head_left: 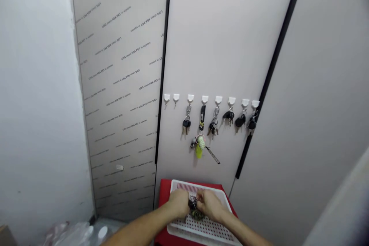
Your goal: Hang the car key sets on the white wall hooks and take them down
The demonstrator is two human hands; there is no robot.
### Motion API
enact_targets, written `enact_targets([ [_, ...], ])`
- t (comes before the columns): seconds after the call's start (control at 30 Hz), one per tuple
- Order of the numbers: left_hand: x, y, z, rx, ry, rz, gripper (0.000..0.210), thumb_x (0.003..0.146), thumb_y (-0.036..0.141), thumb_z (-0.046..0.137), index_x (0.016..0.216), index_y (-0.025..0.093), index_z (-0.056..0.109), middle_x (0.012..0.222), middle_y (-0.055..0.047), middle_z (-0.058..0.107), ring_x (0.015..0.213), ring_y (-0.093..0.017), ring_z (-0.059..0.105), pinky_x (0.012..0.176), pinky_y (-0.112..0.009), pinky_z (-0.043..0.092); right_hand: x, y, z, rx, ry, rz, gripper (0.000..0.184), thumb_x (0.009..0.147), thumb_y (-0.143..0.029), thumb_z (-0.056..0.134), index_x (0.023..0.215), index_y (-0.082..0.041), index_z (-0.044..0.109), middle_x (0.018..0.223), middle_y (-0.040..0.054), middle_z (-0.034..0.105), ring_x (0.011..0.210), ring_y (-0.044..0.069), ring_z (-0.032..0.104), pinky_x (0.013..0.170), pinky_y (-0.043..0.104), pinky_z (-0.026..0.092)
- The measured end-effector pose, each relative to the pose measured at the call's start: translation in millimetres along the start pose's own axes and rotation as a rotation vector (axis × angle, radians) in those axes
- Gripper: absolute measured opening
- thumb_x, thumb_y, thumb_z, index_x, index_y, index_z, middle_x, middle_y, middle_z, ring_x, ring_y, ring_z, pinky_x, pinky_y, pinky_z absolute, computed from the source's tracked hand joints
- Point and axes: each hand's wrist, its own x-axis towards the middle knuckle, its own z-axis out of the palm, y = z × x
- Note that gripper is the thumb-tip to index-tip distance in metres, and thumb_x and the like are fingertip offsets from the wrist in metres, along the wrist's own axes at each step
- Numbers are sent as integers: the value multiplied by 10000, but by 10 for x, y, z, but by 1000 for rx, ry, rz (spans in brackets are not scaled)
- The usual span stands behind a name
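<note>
Over a white perforated plastic basket (pixel 211 228), my left hand (pixel 179 202) and my right hand (pixel 211 204) are close together, both with fingers closed. Between them is a bunch of keys (pixel 196 214) with dark and greenish parts, partly hidden by the fingers. My left hand grips its dark left side, while the right pinches its upper right. Above, on the pale cabinet door, a row of white hooks (pixel 205 99) holds several key sets, among them keys with a black strap (pixel 202 117) and a yellow-green charm (pixel 198 152). The two leftmost hooks (pixel 176 97) carry nothing.
The basket sits on a red surface (pixel 165 192) against the cabinet. Long black handles (pixel 271 73) run along the door edges. A door covered in printed film (pixel 121 84) stands at left beside a white wall (pixel 37 84). Clear plastic bags (pixel 70 234) lie at the lower left.
</note>
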Motion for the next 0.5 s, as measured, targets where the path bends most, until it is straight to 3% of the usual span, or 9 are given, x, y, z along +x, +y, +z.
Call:
enact_targets([
  [0.13, 8, -26, 100, 7, 4, -35, 274, 544, 143, 465, 790, 142, 583, 837, -121, 582, 776, -226, 526, 666, -304, 398, -5, -1, 7, -33, 6, 0, 242, 487, -117, 364, 636, -155, 551, 535, -11, 512, 486, 66, 368, 430, 168, 203],
  [0.23, 72, -75, 2, -58, 32, -34, 256, 550, 153, 469, 779, 174, 581, 823, -88, 589, 771, -209, 527, 655, -286, 397, -28, -16, 18, -65, 5, -33, 275, 483, -111, 363, 659, -166, 566, 561, 0, 543, 497, 78, 400, 435, 172, 219],
  [0.3, 158, -103, -198, -111, 144, -5, 253, 582, 181, 448, 806, 193, 565, 842, -62, 583, 788, -183, 518, 669, -268, 388, -43, -26, 6, -80, -16, -56, 287, 483, -102, 365, 666, -171, 575, 578, 4, 561, 504, 84, 422, 441, 173, 235],
  [0.4, 332, -124, -669, -220, 385, 8, 257, 628, 218, 413, 852, 179, 533, 862, -48, 568, 791, -145, 503, 682, -237, 374, -2, -75, -158, -60, -39, -108, 311, 496, -94, 373, 711, -174, 582, 577, 6, 572, 499, 89, 445, 446, 174, 261],
  [0.5, 506, -98, -1221, -327, 648, 6, 265, 648, 262, 405, 870, 161, 508, 858, -49, 556, 786, -126, 490, 689, -222, 362, 163, -217, -612, 64, 142, -202, 259, 582, -143, 356, 711, -142, 580, 599, 24, 575, 525, 96, 469, 492, 182, 310],
])
